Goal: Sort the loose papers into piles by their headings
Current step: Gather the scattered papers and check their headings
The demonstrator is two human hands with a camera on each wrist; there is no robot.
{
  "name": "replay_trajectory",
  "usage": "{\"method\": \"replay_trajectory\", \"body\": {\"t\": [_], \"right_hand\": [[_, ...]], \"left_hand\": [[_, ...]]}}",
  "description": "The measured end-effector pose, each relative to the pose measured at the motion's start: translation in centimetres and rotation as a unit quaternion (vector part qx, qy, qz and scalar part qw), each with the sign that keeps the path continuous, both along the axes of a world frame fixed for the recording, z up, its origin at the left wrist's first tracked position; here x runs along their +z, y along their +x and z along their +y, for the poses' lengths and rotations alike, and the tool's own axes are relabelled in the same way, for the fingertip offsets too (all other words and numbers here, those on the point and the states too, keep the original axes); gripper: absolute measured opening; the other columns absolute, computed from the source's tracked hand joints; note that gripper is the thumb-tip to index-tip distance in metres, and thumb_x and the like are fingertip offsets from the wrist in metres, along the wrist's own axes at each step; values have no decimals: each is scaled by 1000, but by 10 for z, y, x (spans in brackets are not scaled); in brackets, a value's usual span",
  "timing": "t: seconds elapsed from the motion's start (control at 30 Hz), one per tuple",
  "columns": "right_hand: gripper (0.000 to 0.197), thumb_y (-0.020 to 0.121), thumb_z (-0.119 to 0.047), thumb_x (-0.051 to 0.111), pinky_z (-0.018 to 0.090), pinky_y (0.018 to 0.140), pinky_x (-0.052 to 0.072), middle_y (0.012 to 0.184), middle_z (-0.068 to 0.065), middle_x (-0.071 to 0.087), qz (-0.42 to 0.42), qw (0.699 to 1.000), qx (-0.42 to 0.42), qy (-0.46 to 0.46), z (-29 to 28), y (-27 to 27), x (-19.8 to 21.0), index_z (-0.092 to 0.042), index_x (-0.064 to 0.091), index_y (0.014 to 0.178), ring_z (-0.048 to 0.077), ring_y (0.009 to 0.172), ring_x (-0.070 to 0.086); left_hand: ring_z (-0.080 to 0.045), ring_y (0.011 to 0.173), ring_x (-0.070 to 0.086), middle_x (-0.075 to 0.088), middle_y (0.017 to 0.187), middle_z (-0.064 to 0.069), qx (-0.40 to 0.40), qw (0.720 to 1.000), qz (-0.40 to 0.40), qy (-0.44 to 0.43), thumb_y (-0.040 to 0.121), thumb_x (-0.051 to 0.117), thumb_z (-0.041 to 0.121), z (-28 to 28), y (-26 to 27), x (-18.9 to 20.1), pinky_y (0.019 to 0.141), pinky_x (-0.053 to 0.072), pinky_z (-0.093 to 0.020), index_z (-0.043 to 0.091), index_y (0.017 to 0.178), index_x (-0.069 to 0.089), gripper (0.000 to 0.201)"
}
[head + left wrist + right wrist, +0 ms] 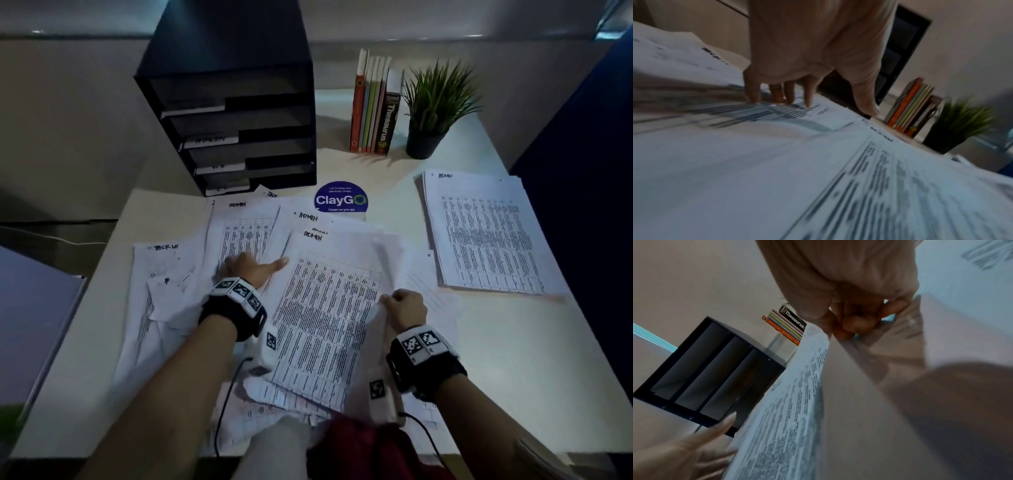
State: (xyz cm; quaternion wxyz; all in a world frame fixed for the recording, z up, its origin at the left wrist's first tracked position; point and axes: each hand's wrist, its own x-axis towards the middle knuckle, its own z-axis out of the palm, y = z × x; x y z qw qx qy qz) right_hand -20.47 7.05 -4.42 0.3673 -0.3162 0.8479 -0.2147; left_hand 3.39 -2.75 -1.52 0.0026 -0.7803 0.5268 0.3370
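While the right hand (406, 306) pinches the right edge of a printed sheet (322, 322) headed "ADMIN", fingers curled round the paper and lifting that side off the heap, the left hand (246, 269) lies on the loose papers (239, 233) beside it, fingers straight and spread, their tips pressing down, the thumb stretched toward the sheet's left edge. Seen from the right wrist, the thumb and curled fingers (857, 322) clamp the paper's margin, and the sheet slopes away toward the left hand. From the left wrist, four fingertips (754, 97) touch a printed page and the thumb is held apart from them.

Scattered papers cover the near middle of the white desk (513, 359), overlapping at odd angles; several show "ADMIN" at the top, and one at the left edge of the heap bears a heading beginning "TACK" (166, 247). Well apart, toward the desk's right edge, lies a squared pile (486, 233) whose top page is also headed "ADMIN".

Behind the heap stands a black tray rack (236, 113) with labelled slots, one tag reading "ADMIN"; the other tags are too small to read. Between rack and pile, a round blue "ClayGo" sticker (340, 198) sits on the desk. Farther back, a row of upright books (375, 106), one a Thesaurus, stands just beside a potted plant (435, 109). Both wrists wear black bands with coded markers, cables trailing toward the person.
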Motion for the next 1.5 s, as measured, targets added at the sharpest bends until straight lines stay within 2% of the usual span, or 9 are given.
{"method": "replay_trajectory", "body": {"t": [0.17,0.3,0.5,0.67,0.83,1.03,1.2,1.33,1.5], "right_hand": [[15,86,-22,55,40,90,44,83,16,61,22,999,-13,23,-6,16,-1,-13,61,75,34,92,59],[20,86,-21,53,44,94,42,83,14,59,40,999,6,24,-9,28,-3,-14,52,67,33,91,59],[71,74,-44,73,48,100,35,123,22,50,44,994,-91,-45,-17,27,2,-2,43,124,38,119,46],[60,67,-35,81,38,78,50,103,17,64,-194,968,-43,-151,-41,42,14,6,60,105,27,89,61],[17,76,-21,61,26,51,30,68,17,59,0,964,149,-222,-50,98,38,-5,65,76,24,66,57],[14,82,-4,58,25,59,31,68,9,57,42,894,376,-239,-41,153,37,-4,65,70,24,60,54],[20,81,-12,53,33,66,41,88,21,67,47,958,220,-176,-57,134,29,0,65,92,30,82,61],[44,83,-30,62,47,99,30,136,13,35,183,978,99,23,-65,108,16,-12,50,121,34,125,31],[78,77,-46,68,46,99,31,134,23,35,135,987,-54,67,-66,92,11,4,33,126,37,123,34]], "left_hand": [[-37,134,19,17,143,-13,-40,999,-24,29,68,58,72,15,-4,-2,111,21,-50,5,126,45,90],[-24,93,55,52,119,-13,-50,990,133,-19,83,66,19,22,-24,4,69,50,-29,4,119,45,44],[-11,75,53,51,89,3,-73,941,329,-41,86,59,7,27,-13,15,62,48,-20,2,123,45,40],[-19,100,58,62,104,-2,79,884,455,-76,78,68,11,12,29,21,87,45,-31,15,101,55,27],[-32,109,56,60,117,-16,71,975,191,-84,78,72,25,-16,66,-7,94,46,-39,10,103,56,33],[-38,139,12,11,150,-22,22,997,-71,28,70,69,58,-11,79,-15,113,14,-47,-4,143,7,114],[-41,140,6,2,151,-24,121,992,-6,27,67,75,51,-12,82,-18,112,16,-51,-4,143,0,120],[-39,141,6,7,151,-24,109,993,5,34,72,70,52,-13,79,-12,113,12,-48,-3,143,8,109],[-40,138,3,10,145,-21,86,995,-26,40,66,71,59,-12,70,-16,108,19,-54,0,137,19,106]]}}
